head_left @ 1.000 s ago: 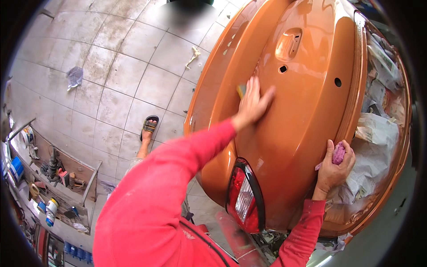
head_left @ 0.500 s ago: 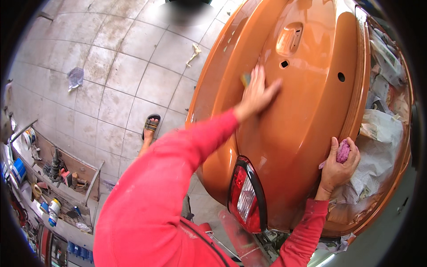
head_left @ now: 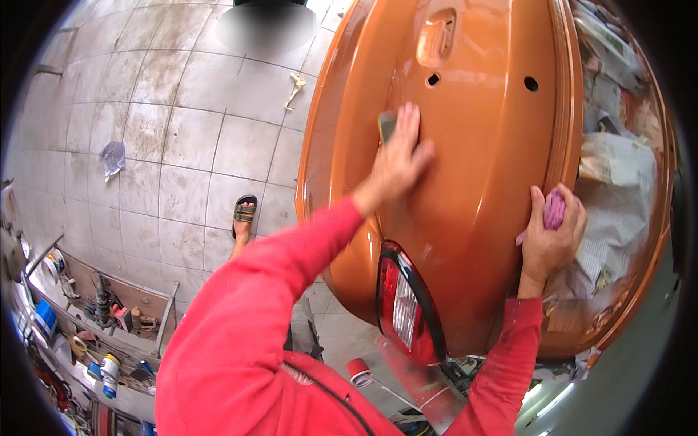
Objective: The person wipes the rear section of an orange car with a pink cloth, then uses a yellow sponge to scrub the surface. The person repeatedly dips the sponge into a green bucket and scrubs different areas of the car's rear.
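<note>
Beneath my left hand is a small grey-green and yellow pad, probably a sanding sponge. My fingers press it flat on the orange car trunk lid; the palm hides part of it. A crumpled purple cloth is bunched in my right hand, which rests at the panel's right edge, beside the papered window area. A red and clear tail light sits below my left hand. Several dark holes and a recess show higher on the panel.
Plastic and paper sheeting covers the right side of the car. On the tiled floor lie a plastic scrap and a pale strip. At lower left, a wooden tray holds tools. A sandaled foot stands left of the car.
My left hand has slid the pad a little down and left over the panel. The whole view has shifted. My right hand keeps the purple cloth at the edge.
</note>
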`<state>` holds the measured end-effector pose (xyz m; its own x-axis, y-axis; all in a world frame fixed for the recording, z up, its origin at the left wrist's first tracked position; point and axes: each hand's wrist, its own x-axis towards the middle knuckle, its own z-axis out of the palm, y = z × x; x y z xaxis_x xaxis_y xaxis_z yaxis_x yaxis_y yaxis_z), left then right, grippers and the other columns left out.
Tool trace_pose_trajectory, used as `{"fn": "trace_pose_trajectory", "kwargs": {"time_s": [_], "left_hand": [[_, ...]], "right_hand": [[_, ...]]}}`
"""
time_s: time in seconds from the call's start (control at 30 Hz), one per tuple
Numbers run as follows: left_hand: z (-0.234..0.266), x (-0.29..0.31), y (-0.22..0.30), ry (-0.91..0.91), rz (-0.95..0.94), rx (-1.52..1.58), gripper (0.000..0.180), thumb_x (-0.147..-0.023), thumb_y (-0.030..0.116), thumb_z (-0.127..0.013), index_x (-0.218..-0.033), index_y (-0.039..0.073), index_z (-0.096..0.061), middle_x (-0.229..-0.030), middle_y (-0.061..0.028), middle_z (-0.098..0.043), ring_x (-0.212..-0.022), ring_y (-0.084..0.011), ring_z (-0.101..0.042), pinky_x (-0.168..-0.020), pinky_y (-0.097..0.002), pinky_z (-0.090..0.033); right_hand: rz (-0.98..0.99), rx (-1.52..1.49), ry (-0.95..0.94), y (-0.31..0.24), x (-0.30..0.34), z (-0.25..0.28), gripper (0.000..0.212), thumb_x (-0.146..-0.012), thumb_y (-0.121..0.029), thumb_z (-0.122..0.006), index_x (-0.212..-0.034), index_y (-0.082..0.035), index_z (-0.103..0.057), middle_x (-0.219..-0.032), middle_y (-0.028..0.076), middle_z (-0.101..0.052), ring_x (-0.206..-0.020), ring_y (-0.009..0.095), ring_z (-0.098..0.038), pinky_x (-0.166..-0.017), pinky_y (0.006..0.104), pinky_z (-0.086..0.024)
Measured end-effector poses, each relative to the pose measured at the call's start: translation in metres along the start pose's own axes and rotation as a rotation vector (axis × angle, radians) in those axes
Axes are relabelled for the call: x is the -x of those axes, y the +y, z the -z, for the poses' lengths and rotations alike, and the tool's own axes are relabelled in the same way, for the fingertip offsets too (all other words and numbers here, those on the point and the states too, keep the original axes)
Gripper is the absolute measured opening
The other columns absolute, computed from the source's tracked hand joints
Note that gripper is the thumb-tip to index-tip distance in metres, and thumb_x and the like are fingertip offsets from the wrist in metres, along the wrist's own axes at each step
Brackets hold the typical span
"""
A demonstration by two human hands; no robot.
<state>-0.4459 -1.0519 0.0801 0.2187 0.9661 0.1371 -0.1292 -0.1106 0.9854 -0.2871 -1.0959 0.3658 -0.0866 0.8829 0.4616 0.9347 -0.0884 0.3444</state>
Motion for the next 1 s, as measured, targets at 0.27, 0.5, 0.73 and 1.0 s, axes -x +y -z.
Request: {"fn": "trace_pose_trajectory", "kwargs": {"time_s": [0.27,0.5,0.73,1.0], "left_hand": [[-0.028,0.129,0.084,-0.129,-0.136,-0.143,0.098,-0.108,0.060,-0.054,-0.172,-0.004,-0.015,-0.178,-0.0336,-0.010,-0.167,-0.0462,-0.010,-0.135,-0.0521,-0.017],[-0.018,-0.082,0.076,-0.016,-0.390,-0.407,0.074,-0.113,0.041,-0.052,-0.166,-0.005,-0.031,-0.174,-0.0362,-0.023,-0.162,-0.0484,-0.026,-0.132,-0.0488,-0.027],[-0.049,0.093,0.123,-0.196,-0.091,-0.178,0.108,-0.105,0.064,-0.056,-0.173,-0.004,-0.007,-0.180,-0.0308,-0.003,-0.168,-0.0429,-0.005,-0.134,-0.0483,-0.017],[-0.028,-0.053,0.113,-0.121,-0.183,-0.293,0.092,-0.110,0.045,-0.058,-0.173,-0.004,-0.010,-0.179,-0.0322,-0.010,-0.167,-0.0458,-0.010,-0.135,-0.0447,-0.018]], "right_hand": [[-0.065,0.058,0.025,-0.001,0.003,0.000,0.046,-0.085,-0.049,-0.089,-0.118,-0.019,-0.075,-0.118,0.009,-0.067,-0.110,0.034,-0.069,-0.091,0.0480,-0.057],[-0.081,0.011,0.043,-0.008,0.000,0.003,0.046,-0.085,-0.047,-0.089,-0.118,-0.019,-0.074,-0.118,0.010,-0.066,-0.109,0.034,-0.068,-0.089,0.0473,-0.057],[-0.098,0.045,0.043,0.002,0.004,0.005,0.045,-0.086,-0.048,-0.086,-0.119,-0.020,-0.072,-0.118,0.010,-0.065,-0.106,0.034,-0.067,-0.088,0.0471,-0.057],[-0.136,-0.034,0.017,-0.009,-0.001,0.008,0.045,-0.085,-0.045,-0.088,-0.119,-0.020,-0.071,-0.117,0.009,-0.064,-0.106,0.033,-0.066,-0.088,0.0466,-0.056]]}}
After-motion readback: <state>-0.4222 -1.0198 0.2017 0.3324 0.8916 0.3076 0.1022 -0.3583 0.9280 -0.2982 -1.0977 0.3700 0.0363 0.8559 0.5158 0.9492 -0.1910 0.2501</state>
